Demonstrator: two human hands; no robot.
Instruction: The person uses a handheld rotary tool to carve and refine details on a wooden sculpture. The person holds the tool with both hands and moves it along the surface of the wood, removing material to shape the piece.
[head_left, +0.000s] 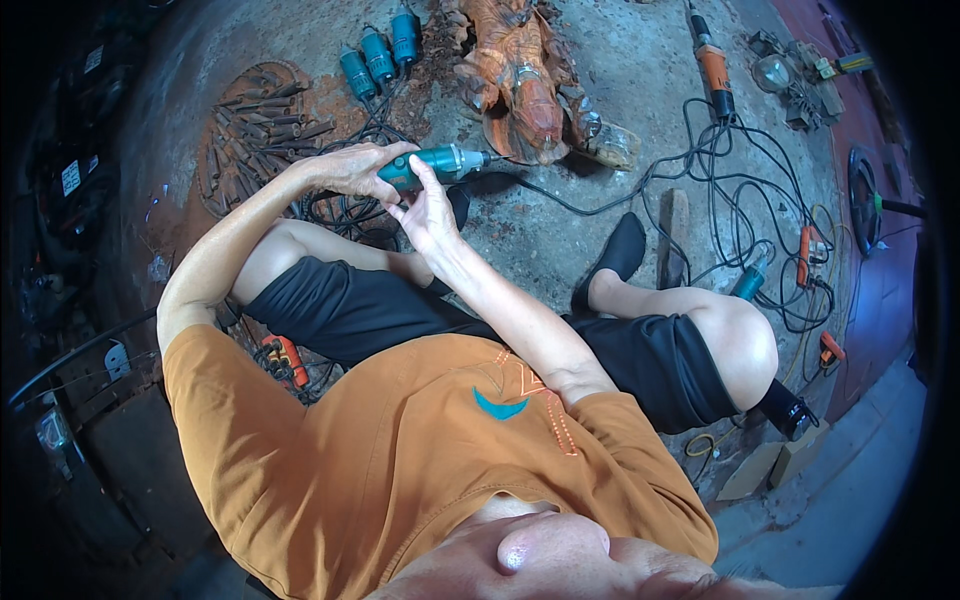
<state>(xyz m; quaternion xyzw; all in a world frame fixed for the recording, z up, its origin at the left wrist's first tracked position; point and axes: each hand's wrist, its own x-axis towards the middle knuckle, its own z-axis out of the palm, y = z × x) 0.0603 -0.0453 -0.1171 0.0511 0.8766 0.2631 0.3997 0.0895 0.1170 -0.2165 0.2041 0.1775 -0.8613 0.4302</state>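
Note:
A green die grinder (430, 166) lies sideways between my hands, its grey nose and narrow spindle pointing right toward the wood carving. My left hand (352, 170) closes on the rear end of the grinder. My right hand (432, 218) grips its body from the near side, the fingers partly hidden behind it. Just beyond the spindle rests a reddish-brown wood carving (535, 105) on the floor, apart from the tool. No bit is clearly visible at the spindle's tip.
Three more green grinders (376, 55) stand beyond a pile of brown carving bits (262, 130). An orange grinder (714, 72) lies at the far right. Tangled black cables (705, 165) cross the floor to an orange power strip (808, 256). A wooden bar (673, 235) lies near my foot.

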